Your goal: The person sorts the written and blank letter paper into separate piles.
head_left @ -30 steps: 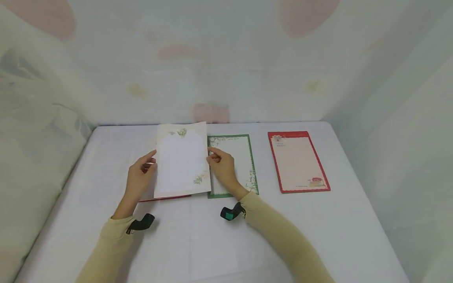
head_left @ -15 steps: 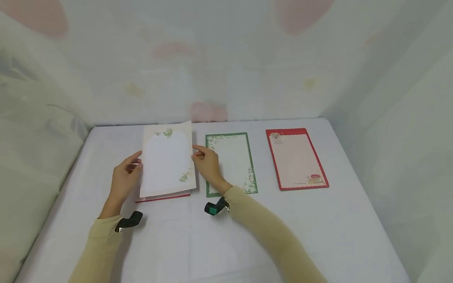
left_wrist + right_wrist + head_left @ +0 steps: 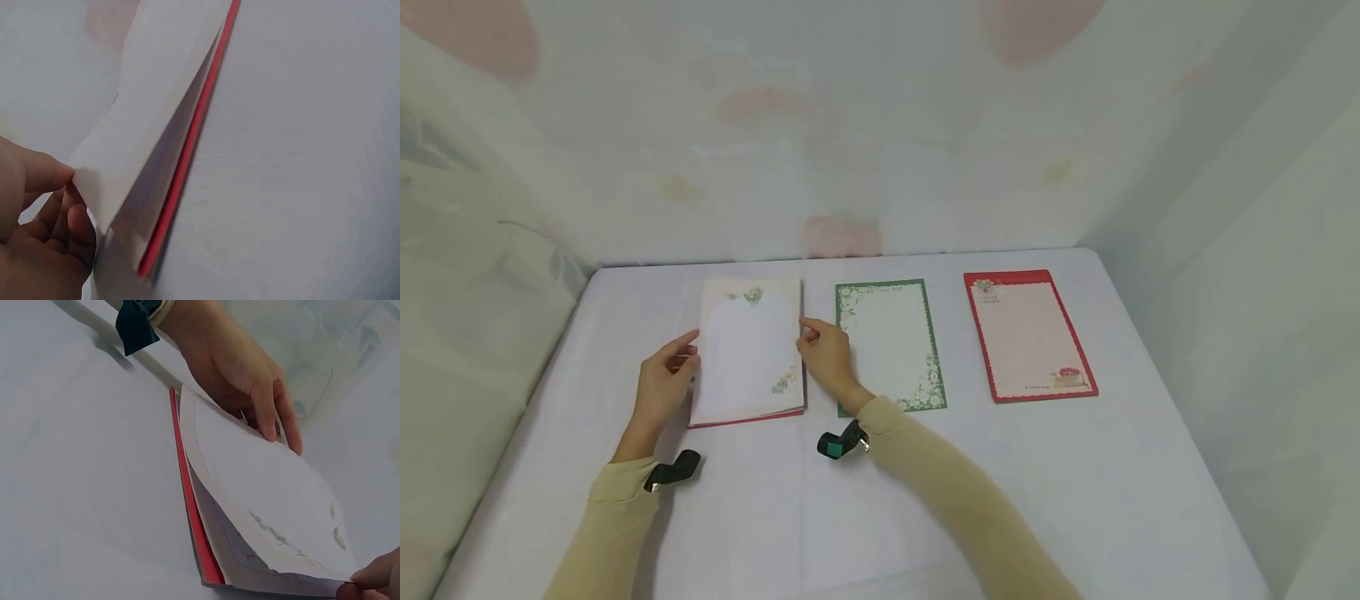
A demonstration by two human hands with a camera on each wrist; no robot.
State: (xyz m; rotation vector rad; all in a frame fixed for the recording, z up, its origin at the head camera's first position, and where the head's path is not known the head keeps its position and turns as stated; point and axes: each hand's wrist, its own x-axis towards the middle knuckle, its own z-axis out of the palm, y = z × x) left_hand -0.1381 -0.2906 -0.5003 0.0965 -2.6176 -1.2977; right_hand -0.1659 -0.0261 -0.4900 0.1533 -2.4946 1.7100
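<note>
A pale sheet of letter paper (image 3: pixel 747 354) with green leaf prints lies over a red-edged pad (image 3: pixel 190 506) on the left of the table. My left hand (image 3: pixel 662 383) pinches the sheet's left edge, thumb uppermost in the left wrist view. At the opposite edge, my right hand (image 3: pixel 827 357) pinches the paper between thumb and fingers. In the right wrist view the sheet bows upward, with a gap between it and the red-edged pad. Most of that pad is hidden under the paper.
Just right of the right hand lies a green-bordered sheet or pad (image 3: pixel 891 350) with white flowers. Farther right is a red-bordered pad (image 3: pixel 1030 342) with a cake picture. All rest on a white-clothed table (image 3: pixel 880 517), with pale curtains (image 3: pixel 925 150) behind and at the sides.
Both hands have carried the letter paper left, off the green-bordered one and over the red-edged pad. In the last half second the paper has come down and lined up closer with that pad.
</note>
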